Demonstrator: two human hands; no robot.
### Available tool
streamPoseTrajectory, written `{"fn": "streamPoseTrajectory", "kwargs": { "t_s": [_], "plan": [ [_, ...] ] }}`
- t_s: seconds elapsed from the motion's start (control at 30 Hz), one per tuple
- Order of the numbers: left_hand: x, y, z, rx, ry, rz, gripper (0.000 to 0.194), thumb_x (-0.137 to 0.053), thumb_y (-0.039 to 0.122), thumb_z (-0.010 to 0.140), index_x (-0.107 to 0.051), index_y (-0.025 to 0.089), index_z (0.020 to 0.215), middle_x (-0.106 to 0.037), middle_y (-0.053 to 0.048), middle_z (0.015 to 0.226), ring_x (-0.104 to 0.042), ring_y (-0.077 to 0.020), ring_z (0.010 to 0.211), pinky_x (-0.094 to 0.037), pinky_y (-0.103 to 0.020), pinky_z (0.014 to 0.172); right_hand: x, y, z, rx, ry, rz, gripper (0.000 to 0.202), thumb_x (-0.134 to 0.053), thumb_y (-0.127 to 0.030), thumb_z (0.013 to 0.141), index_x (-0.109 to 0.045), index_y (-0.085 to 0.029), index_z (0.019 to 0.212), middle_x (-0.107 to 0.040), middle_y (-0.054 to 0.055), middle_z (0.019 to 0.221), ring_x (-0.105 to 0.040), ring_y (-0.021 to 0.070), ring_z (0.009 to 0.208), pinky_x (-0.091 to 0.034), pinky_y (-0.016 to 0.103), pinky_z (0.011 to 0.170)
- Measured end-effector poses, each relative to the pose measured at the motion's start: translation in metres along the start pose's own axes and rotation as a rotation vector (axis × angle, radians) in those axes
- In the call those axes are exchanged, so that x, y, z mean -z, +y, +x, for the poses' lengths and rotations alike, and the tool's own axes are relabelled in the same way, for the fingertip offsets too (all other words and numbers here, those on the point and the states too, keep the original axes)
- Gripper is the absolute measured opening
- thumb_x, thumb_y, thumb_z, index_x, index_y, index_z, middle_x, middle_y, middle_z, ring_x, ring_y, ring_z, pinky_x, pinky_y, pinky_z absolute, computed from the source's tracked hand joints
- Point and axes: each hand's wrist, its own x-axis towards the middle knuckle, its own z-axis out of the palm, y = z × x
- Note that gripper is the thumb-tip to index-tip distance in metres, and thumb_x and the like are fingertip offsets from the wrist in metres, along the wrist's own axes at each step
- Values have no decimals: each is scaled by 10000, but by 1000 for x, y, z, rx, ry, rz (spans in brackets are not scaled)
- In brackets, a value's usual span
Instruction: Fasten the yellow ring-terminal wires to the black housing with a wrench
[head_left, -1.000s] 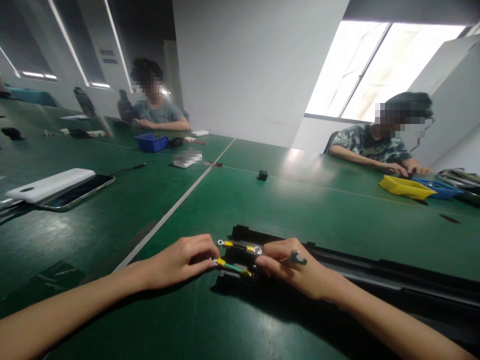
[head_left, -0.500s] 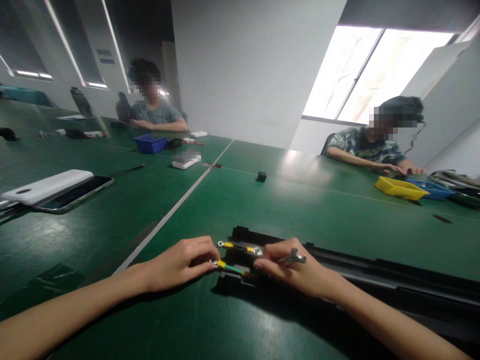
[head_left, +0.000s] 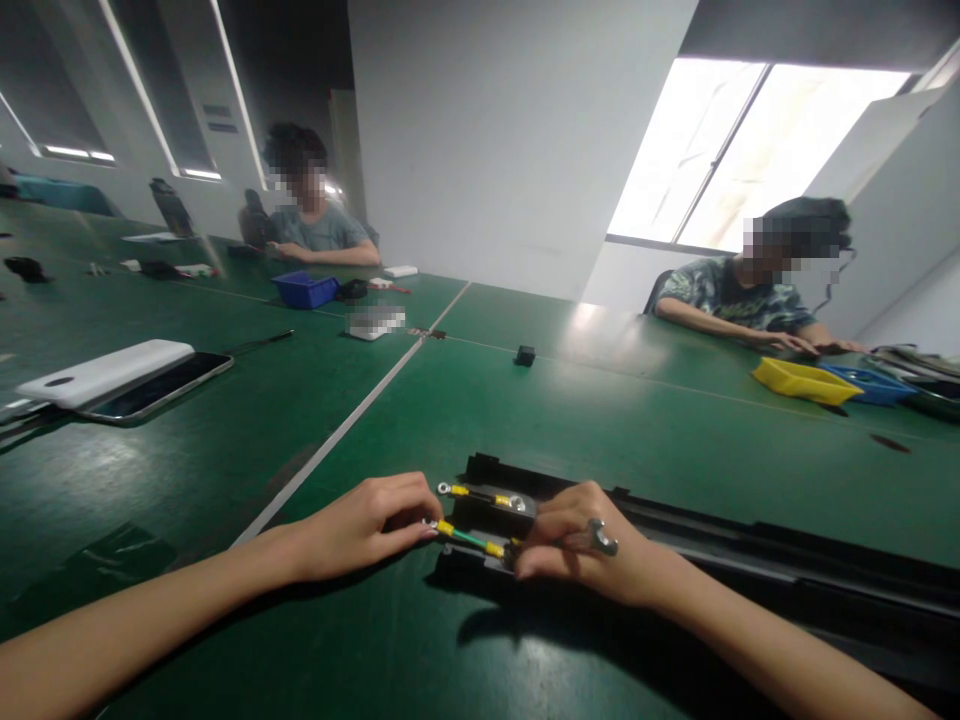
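My left hand (head_left: 379, 525) pinches one ring terminal of a short green wire (head_left: 468, 540) with yellow sleeves at its ends. The wire slants across the near left end of a long black metal housing (head_left: 720, 545) lying on the table. My right hand (head_left: 589, 550) is closed around a metal open-end wrench (head_left: 603, 538), whose jaw pokes out over the back of the hand. Its fingertips are down by the wire's other end, and they hide what they touch there. A second, dark cable (head_left: 482, 497) with ring terminals and yellow sleeves runs along the housing's far side.
On the green table (head_left: 420, 430) stand a small black block (head_left: 525, 356), a blue bin (head_left: 306, 289), a yellow tray (head_left: 804, 381) and a blue tray (head_left: 862, 382). A phone (head_left: 161, 388) and a white case lie left. Two people sit across the table.
My right hand has shifted slightly, uncovering more of the green wire's right yellow sleeve. The wrench has turned a little with it. My left hand keeps its pinch.
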Motion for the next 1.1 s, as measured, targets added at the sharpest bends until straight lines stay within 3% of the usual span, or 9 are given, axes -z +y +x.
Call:
{"fn": "streamPoseTrajectory", "kwargs": {
  "t_s": [0.4, 0.63, 1.1],
  "plan": [
    [1, 0, 0, 3, -1, 7, 93, -519, 167, 948, -607, 157, 978, -572, -31, 897, -546, -156, 778, -405, -242, 691, 1, 1, 0, 46, -34, -59, 617, -466, -616, 881, -683, -124, 579, -551, 11, 450, -446, 82, 404, -298, 228, 453],
    [0, -1, 0, -4, 1, 9, 99, -511, 173, 949, -606, 154, 970, -564, -29, 875, -535, -153, 752, -399, -241, 671, 4, -4, 2, -18, 14, -48, 676, -264, -529, 995, -620, -133, 579, -533, 15, 493, -456, 92, 452, -324, 215, 480],
    [0, 0, 1, -12, 7, -4, 111, -505, 186, 954, -611, 156, 970, -574, -36, 894, -542, -158, 772, -406, -251, 691, 5, -7, 4, -68, -40, 18, 560, -331, -457, 1001, -662, -134, 685, -616, 28, 595, -538, 103, 537, -395, 199, 550]
  ]
}}
